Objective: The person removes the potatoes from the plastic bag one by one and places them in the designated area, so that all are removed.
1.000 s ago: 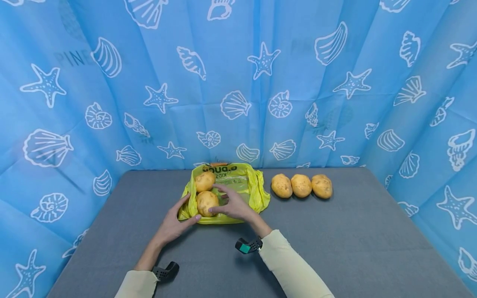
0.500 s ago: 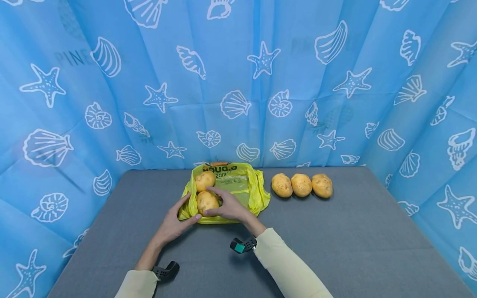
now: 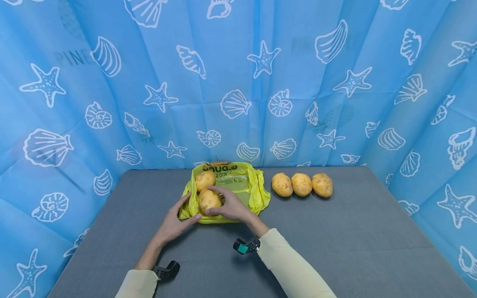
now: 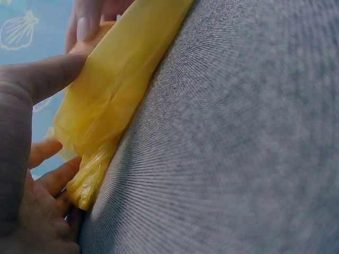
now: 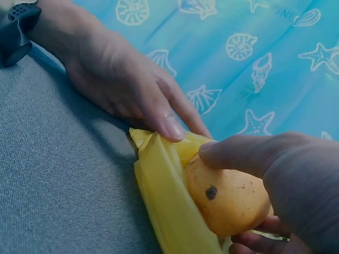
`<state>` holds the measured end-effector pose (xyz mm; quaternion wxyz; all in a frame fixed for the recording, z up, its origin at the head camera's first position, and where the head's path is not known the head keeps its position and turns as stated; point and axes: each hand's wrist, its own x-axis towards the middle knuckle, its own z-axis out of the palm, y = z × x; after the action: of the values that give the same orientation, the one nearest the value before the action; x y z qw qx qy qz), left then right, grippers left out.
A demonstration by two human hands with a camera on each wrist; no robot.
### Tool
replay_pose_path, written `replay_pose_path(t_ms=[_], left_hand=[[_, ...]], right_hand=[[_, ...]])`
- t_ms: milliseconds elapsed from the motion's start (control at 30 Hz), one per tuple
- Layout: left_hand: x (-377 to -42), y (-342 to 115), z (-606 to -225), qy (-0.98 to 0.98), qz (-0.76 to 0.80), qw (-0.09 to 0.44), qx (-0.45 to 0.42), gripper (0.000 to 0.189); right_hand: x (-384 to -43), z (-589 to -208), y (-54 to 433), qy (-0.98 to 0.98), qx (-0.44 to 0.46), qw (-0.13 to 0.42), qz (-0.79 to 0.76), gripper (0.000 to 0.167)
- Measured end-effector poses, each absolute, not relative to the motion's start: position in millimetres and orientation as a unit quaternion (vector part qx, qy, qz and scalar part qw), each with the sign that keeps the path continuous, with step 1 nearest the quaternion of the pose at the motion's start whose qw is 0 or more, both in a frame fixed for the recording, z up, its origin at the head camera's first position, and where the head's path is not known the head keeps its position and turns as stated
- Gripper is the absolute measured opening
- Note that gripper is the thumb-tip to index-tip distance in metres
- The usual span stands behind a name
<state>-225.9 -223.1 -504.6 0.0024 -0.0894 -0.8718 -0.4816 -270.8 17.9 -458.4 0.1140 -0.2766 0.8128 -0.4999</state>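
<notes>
Head view up high, looking forward and down across the table (image 3: 335,231). Left wrist view low, skimming the bag (image 4: 114,90) edge. Right wrist view close, facing leftward. All sharing the bag's near edge.

The yellow bag (image 3: 238,182) carries dark print at its far edge, upside down to the head camera: part of a brand word ending in "DUCK", not fully readable, with "KIDS" beside it. At ten o'clock, the blue curtain (image 3: 74,58) shows faint letters "PINE".
</notes>
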Motion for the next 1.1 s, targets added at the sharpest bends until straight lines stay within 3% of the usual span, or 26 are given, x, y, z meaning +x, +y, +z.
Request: replay_pose_path(t_ms=[1100], left_hand=[[-227,-224,-506,-0.867,-0.489,0.003,-0.094,0.085]], right_hand=[[-253,-415,114,0.806,-0.252,0.041,-0.534,0.073]])
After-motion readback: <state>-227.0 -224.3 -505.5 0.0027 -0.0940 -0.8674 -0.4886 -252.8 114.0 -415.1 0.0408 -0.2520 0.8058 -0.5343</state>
